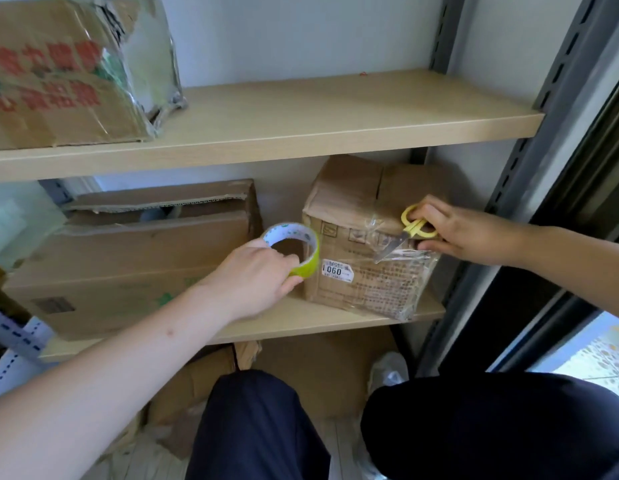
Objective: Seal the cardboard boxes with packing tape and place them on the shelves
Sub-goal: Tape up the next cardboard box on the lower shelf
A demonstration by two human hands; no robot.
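Observation:
A small cardboard box [349,209] with a white label sits on the middle shelf [322,323], its front partly covered in clear tape. My left hand [256,278] grips a roll of packing tape [294,247] just left of the box. My right hand [464,237] holds yellow-handled scissors [413,228], their blades pointing down-left against the clear tape on the box's front. A larger box [135,258] with a loose top flap lies to the left on the same shelf.
The upper shelf [301,129] carries a torn box with red print [69,71] at its left. A grey slotted upright [530,168] stands at the right. Flattened cardboard [322,372] and a plastic bag [387,372] lie below, behind my knees.

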